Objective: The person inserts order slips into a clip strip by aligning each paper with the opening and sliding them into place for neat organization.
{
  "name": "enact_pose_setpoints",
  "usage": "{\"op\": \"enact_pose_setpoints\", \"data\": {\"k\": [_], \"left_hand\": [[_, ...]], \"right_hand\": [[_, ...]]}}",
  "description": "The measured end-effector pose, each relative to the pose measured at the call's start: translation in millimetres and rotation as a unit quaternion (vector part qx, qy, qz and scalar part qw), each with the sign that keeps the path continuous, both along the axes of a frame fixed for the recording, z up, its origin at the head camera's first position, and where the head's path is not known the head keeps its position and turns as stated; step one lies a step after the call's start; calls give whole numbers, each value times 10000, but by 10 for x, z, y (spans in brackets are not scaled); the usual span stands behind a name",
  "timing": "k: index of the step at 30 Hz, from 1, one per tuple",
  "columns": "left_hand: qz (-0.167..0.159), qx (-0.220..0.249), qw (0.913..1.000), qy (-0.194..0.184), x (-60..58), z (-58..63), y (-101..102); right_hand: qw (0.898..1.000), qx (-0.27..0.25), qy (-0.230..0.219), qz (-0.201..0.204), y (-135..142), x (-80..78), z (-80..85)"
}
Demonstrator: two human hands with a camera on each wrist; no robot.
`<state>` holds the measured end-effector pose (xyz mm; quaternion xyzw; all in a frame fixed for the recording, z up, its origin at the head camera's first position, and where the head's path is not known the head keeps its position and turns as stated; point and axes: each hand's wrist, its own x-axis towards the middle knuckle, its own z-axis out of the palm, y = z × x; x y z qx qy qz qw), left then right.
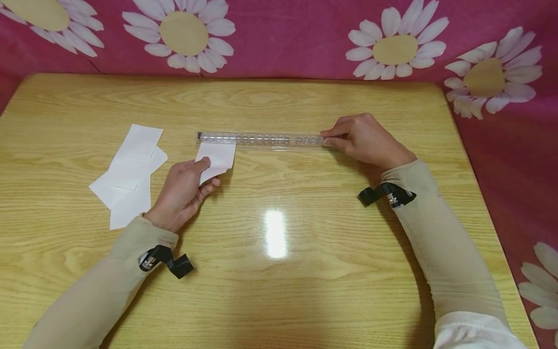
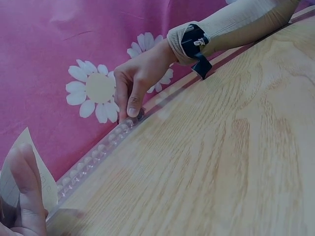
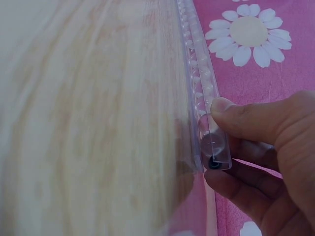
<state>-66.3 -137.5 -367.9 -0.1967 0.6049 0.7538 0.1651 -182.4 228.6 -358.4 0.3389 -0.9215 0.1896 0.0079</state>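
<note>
A long clear plastic strip [image 1: 261, 139] with a row of round shapes along it lies crosswise over the table. My right hand [image 1: 364, 140] pinches its right end between thumb and fingers; the right wrist view shows a small dark piece in that end, close to my fingers [image 3: 246, 120]. My left hand [image 1: 185, 189] holds a white paper slip [image 1: 220, 155], thumb on top and fingers underneath. The slip's far edge meets the strip's left part. In the left wrist view the slip [image 2: 44, 179] stands raised beside the near end of the strip, with faint marks on its face.
Several white paper pieces [image 1: 135, 155] overlap in a loose pile left of my left hand. The wooden table [image 1: 305, 291] ends at a pink cloth [image 1: 279, 39] with white flowers behind it and on the right. Black straps [image 1: 174, 264] hang from both wrists.
</note>
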Motion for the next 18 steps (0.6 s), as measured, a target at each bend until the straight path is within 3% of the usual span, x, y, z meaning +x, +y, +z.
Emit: {"op": "enact_pose_setpoints", "data": {"k": [18], "left_hand": [[30,102,9999,-75,7,0,-27]], "right_hand": [[10000,15,-37,-20,-6,8,9]]}}
